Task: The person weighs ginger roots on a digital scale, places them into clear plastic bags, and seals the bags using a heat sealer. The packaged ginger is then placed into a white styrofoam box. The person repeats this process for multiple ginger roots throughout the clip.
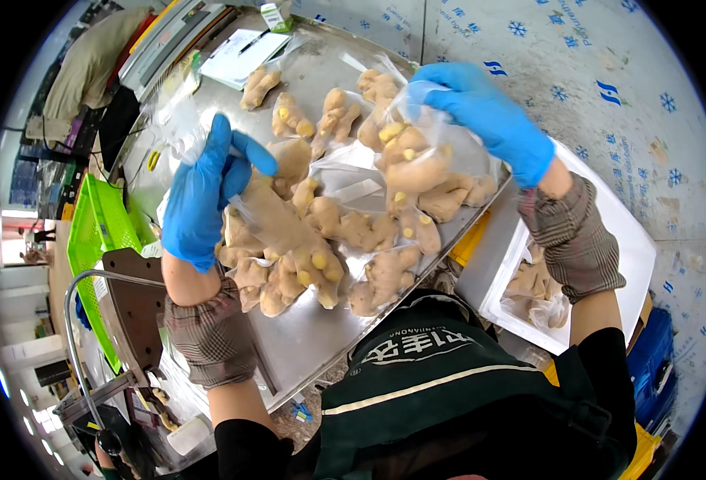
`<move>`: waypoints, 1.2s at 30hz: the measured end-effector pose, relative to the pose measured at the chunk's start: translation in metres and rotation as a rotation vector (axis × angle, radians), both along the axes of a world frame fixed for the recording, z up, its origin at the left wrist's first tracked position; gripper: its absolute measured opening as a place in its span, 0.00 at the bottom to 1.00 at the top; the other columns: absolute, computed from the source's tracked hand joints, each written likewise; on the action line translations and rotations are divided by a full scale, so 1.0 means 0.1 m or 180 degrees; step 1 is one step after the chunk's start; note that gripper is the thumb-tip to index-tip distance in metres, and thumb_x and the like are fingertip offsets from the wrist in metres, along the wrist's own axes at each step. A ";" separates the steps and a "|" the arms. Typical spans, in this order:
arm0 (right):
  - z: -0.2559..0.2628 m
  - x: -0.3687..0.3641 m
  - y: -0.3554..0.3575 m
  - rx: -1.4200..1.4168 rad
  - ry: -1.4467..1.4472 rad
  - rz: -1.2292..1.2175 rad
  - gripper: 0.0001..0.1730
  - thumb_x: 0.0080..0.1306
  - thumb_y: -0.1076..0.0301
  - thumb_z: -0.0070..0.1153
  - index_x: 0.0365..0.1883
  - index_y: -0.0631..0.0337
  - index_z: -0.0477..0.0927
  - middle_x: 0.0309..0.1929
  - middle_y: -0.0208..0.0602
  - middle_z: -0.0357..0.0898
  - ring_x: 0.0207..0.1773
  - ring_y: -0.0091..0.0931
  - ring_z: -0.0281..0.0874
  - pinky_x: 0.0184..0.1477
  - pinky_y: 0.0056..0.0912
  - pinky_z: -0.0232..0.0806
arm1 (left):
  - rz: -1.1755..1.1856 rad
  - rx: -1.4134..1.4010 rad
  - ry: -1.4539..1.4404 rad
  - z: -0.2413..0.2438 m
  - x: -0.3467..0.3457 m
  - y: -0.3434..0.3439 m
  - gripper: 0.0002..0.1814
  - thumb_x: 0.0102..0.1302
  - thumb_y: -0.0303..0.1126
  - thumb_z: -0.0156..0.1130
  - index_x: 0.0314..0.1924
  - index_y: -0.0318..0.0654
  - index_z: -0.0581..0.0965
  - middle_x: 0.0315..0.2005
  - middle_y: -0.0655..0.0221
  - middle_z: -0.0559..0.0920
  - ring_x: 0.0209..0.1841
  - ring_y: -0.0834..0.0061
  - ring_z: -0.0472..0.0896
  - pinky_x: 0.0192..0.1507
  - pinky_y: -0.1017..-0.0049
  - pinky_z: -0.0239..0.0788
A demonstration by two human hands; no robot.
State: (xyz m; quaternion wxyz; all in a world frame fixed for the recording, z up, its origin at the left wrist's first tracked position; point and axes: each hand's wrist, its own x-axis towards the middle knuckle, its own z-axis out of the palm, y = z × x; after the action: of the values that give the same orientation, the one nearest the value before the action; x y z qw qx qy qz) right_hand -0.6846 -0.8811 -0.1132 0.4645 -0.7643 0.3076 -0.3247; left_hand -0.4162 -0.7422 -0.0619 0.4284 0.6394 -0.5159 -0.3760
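Note:
Ginger roots (353,225), some in clear plastic bags, lie across a metal table (305,336) before me. My right hand (479,114), in a blue glove, grips the gathered top of a clear plastic bag with ginger (416,159) in it, above other pieces at the table's right side. My left hand (209,186), also blue-gloved, is at the left of the ginger, fingers bent, with thin clear plastic film (179,126) against and behind it. Whether its fingers pinch that film is not plain. Single ginger roots (261,87) lie farther back.
A white foam box (491,306) with bagged ginger stands at the right, below the table edge. A notebook with a pen (245,57) lies at the back. A green plastic crate (98,222) and a curved metal rod (71,318) stand left. A printed wall panel rises behind.

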 end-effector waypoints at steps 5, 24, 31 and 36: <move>0.51 -1.05 0.42 -0.0209 -0.0080 -0.1018 0.14 0.65 0.61 0.54 0.43 0.61 0.80 0.35 0.28 0.78 0.38 0.20 0.74 0.41 0.23 0.68 | -0.1310 -0.0070 -0.0275 0.54 -0.75 -0.31 0.32 0.73 0.52 0.37 0.26 0.36 0.80 0.10 0.81 0.56 0.17 0.87 0.52 0.24 0.81 0.41; -0.50 -4.34 2.31 0.0296 0.1764 -0.3148 0.15 0.63 0.61 0.55 0.24 0.65 0.77 0.18 0.39 0.68 0.21 0.26 0.66 0.27 0.32 0.62 | -0.4782 0.0849 -0.0828 -0.88 -4.79 -0.70 0.13 0.61 0.38 0.56 0.42 0.47 0.82 0.38 0.59 0.82 0.37 0.68 0.80 0.45 0.66 0.72; -1.48 -3.65 2.32 0.0243 0.2952 -0.1958 0.08 0.63 0.66 0.53 0.33 0.60 0.80 0.30 0.46 0.79 0.31 0.43 0.77 0.34 0.39 0.69 | -0.5088 -0.0416 -0.1956 -1.85 -4.30 0.24 0.19 0.58 0.38 0.61 0.49 0.39 0.77 0.48 0.54 0.77 0.48 0.57 0.77 0.49 0.61 0.69; -0.84 -2.29 1.22 -0.0100 0.0809 -0.1477 0.13 0.65 0.72 0.50 0.47 0.60 0.79 0.40 0.46 0.80 0.39 0.37 0.80 0.43 0.31 0.71 | -0.1857 -0.0793 -0.1821 -1.71 -2.88 0.23 0.21 0.57 0.33 0.61 0.51 0.37 0.74 0.47 0.53 0.75 0.48 0.55 0.75 0.50 0.62 0.67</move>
State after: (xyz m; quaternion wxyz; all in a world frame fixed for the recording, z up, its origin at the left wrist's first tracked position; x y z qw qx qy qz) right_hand -0.9138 -0.7591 -0.1974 0.3233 -0.7151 0.5255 -0.3286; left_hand -0.7037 -0.7196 -0.2330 0.2178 0.4885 -0.8148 -0.2237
